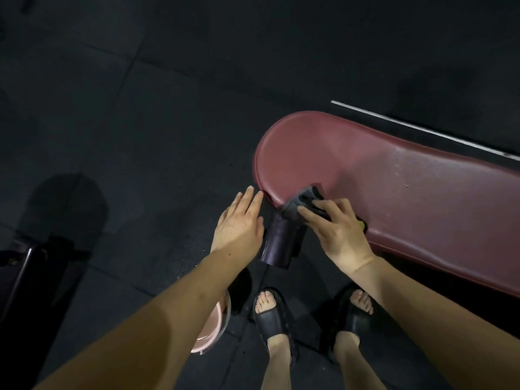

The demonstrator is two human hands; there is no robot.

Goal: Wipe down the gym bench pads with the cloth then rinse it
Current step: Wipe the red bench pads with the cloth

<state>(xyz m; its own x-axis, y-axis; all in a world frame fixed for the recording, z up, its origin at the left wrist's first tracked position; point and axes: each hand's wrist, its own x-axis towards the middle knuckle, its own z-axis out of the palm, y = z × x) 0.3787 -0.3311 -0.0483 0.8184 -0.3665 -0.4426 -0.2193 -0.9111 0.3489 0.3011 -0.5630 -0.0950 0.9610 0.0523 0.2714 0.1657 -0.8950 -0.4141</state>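
Right hand (pixel 336 230) presses the dark cloth (pixel 302 202) under its fingers at the red bench pad's (pixel 394 187) near edge; left hand (pixel 239 223) hovers flat, fingers apart, empty.

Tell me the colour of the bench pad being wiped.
The bench pad is dark red, maroon-like; the head view shows it.

Gym floor, dimly lit. Underfoot was dark rubber tile flooring (pixel 118 114), laid in large squares with visible seams, the sort put down in weight rooms. Beside me stood a padded bench with a maroon vinyl pad (pixel 394 187), rounded at its end, its surface scuffed and flecked. A dark metal bench post (pixel 277 243) stood under the pad's near edge. A second dark piece of equipment (pixel 19 280) sat at my far left, too shadowed to identify. I wore black slide sandals (pixel 271 319). A pink basin (pixel 215 325) sat on the floor near my feet.
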